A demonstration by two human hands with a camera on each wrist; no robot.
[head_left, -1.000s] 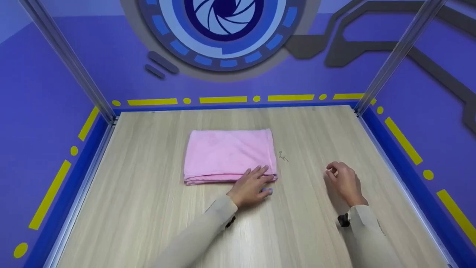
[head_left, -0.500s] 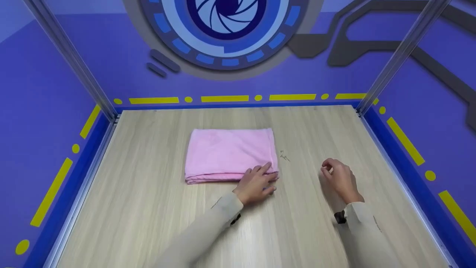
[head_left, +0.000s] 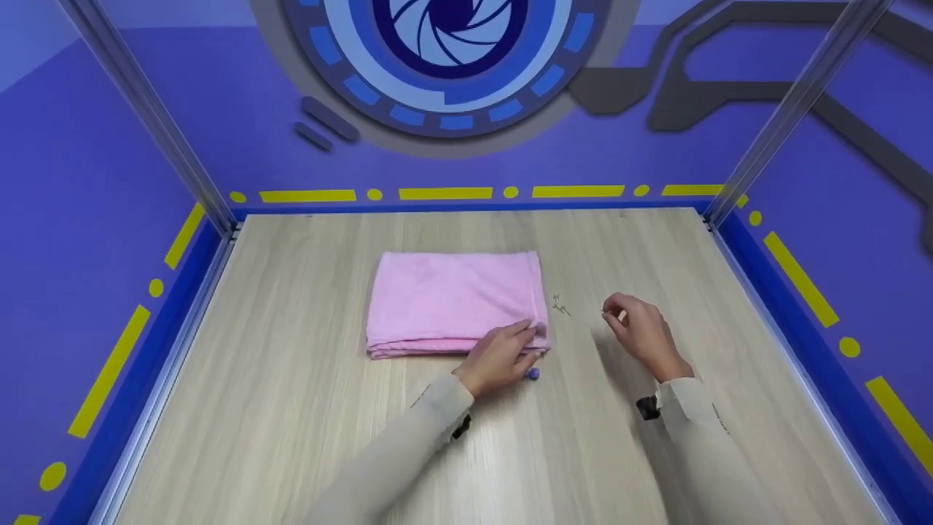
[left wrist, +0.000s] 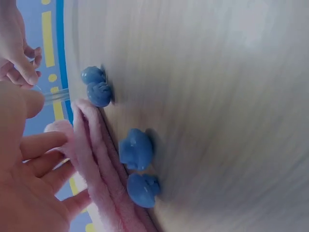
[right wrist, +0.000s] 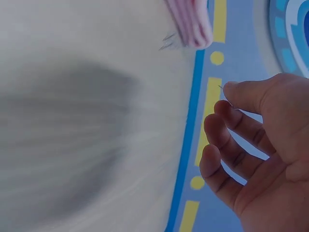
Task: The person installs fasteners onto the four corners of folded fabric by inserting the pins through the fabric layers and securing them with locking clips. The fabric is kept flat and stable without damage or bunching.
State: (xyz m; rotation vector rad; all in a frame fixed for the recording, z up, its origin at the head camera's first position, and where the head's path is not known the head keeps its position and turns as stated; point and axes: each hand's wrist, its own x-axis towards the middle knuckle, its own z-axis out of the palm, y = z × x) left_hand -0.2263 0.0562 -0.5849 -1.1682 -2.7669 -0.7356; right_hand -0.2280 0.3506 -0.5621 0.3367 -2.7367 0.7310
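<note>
A folded pink towel (head_left: 452,295) lies on the wooden table, its layered edge toward me. My left hand (head_left: 499,357) rests over its near right corner, fingers extended and lightly bent. Beneath that hand, several small glossy blue shaped pieces (left wrist: 137,150) lie along the towel's edge in the left wrist view; one purple-blue piece (head_left: 533,373) shows by the thumb in the head view. My right hand (head_left: 641,332) hovers to the right of the towel. Its thumb and forefinger pinch a very thin needle-like pin (right wrist: 220,87), mostly hidden by the fingertips.
Several thin pins (head_left: 560,305) lie in a loose cluster just right of the towel. Blue-purple panels with yellow dashes (head_left: 444,193) wall the table (head_left: 291,437) at the back and both sides, with metal posts (head_left: 762,146) at the rear corners.
My right hand has moved left, closer to the towel and the loose pins. My left hand stays on the corner; its fingers have shifted slightly, and the purple-blue piece by its thumb shows more clearly.
</note>
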